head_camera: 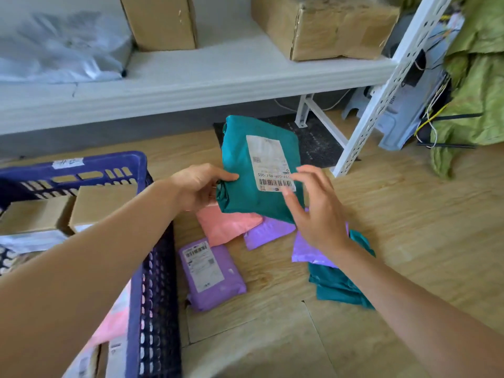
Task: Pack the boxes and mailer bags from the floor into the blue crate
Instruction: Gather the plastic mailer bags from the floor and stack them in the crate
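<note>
Teal mailer bag (pixel 237 159) held above the floor (pixel 381 227) | I see left hand (pixel 196 186) pinching its edge | right hand (pixel 319 214) spread wide by its label (pixel 268 159)

Premises: a parcel storeroom or packing area. White slotted-steel shelving (pixel 381 85) carries cardboard cartons (pixel 161 20); labelled mailer bags (pixel 212 274) lie on the wood-pattern floor (pixel 409 214) beside a blue crate (pixel 152 296).
</note>
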Demonstrator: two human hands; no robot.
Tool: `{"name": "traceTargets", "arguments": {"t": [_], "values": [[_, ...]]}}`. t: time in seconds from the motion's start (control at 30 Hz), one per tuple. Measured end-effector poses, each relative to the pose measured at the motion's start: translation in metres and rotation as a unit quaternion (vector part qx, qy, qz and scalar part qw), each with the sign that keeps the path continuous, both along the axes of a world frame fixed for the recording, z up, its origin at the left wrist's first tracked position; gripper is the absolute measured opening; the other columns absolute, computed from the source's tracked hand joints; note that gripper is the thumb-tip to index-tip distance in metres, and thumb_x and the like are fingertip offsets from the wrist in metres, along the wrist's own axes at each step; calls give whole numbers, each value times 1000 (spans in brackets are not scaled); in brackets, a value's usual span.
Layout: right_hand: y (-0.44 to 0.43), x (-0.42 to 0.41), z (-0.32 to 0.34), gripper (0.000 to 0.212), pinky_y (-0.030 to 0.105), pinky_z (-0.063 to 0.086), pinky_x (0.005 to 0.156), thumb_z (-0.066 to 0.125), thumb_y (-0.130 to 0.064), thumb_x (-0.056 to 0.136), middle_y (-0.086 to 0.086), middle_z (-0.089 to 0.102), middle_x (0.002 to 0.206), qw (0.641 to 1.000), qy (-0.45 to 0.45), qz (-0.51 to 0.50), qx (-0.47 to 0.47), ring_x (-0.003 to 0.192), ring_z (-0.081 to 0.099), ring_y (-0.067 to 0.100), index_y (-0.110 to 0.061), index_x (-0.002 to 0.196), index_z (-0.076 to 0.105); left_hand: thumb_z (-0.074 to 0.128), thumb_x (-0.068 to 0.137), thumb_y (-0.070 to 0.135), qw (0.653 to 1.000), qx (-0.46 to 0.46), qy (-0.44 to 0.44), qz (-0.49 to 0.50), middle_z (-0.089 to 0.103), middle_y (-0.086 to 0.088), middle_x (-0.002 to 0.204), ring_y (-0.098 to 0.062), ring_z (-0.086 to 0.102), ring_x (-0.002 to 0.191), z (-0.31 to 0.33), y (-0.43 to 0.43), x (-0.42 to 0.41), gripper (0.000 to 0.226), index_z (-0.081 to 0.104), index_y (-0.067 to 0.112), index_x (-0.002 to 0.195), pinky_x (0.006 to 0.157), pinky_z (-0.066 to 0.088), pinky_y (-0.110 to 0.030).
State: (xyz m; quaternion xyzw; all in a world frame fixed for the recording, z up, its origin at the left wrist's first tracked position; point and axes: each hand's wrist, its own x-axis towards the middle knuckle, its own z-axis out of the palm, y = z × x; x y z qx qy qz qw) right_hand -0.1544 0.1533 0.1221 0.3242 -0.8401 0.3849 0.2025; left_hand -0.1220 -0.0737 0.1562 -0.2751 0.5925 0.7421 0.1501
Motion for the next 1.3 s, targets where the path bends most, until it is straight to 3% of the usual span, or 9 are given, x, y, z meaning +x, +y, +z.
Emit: {"name": "traceTargets", "arguments": {"t": [0.2, 0.4, 0.53, 0.77, 0.87, 0.97, 1.07, 1.17, 1.3], "values": [[-56, 40, 33, 46, 26, 43, 94, 63, -34, 89, 4, 53, 125, 939, -298, -70, -160, 110, 53, 14, -11, 126, 50, 57, 87, 9, 996, 2, 51, 70, 59, -12, 130, -29, 52, 125, 34, -44, 74, 40, 57, 6, 126, 108, 40, -42], [-121, 107, 73, 25, 35, 57, 77, 64, -35, 89, 11, 65, 109, 707, -602, 0, -371, 85, 66, 19, -16, 104, 57, 57, 89, 8, 970, 19, 103, 222, 61, -5, 109, -15, 59, 81, 67, -67, 146, 27, 56, 10, 116, 67, 53, -24], [-158, 150, 86, 13, 30, 56, 77, 64, -24, 90, 11, 69, 101, 670, -631, 97, -379, 83, 68, 18, -16, 100, 61, 57, 89, 6, 960, 41, 132, 244, 62, -4, 109, -17, 61, 84, 72, -76, 182, 28, 54, 11, 117, 78, 51, -30], [-197, 193, 103, 11, 48, 51, 92, 60, -13, 91, 12, 67, 111, 681, -626, 120, -360, 94, 65, 28, -24, 89, 60, 67, 85, 8, 964, -12, 127, 234, 70, 2, 92, -14, 66, 79, 81, -96, 245, 25, 56, 16, 107, 79, 55, -31], [-206, 202, 114, 19, 44, 52, 84, 55, -6, 93, 5, 68, 95, 688, -614, 144, -358, 83, 65, 22, -23, 87, 60, 72, 81, 18, 969, -45, 80, 228, 72, 0, 90, -15, 69, 81, 81, -102, 270, 27, 61, 15, 105, 80, 56, -33], [-210, 199, 118, 14, 41, 55, 82, 60, -2, 89, 10, 68, 102, 757, -564, 118, -310, 84, 65, 23, -16, 91, 62, 86, 57, 39, 958, -83, 28, 272, 64, -6, 112, -21, 64, 97, 82, -125, 292, 73, 58, 11, 118, 76, 56, -34], [-210, 192, 119, 26, 23, 54, 63, 62, -4, 89, 11, 67, 107, 832, -497, 105, -222, 76, 64, 15, -6, 115, 59, 90, 46, 48, 915, -267, -27, 301, 48, -9, 136, -28, 51, 120, 85, -147, 309, 122, 29, 8, 143, 97, 47, -44], [-205, 186, 121, 26, 23, 52, 63, 64, -9, 88, 9, 68, 107, 881, -438, 120, -132, 77, 64, 12, -8, 114, 60, 84, 63, 39, 842, -489, 17, 228, 27, -7, 153, -27, 29, 139, 90, -164, 315, 115, 12, 19, 151, 113, 29, -44], [-201, 185, 124, 21, 31, 55, 76, 65, -10, 88, 6, 68, 106, 905, -390, 167, -35, 87, 66, 18, -14, 108, 60, 82, 69, 29, 818, -565, 86, 71, 55, 6, 128, -16, 49, 120, 96, -166, 310, 84, 41, 22, 141, 103, 37, -28]]}}
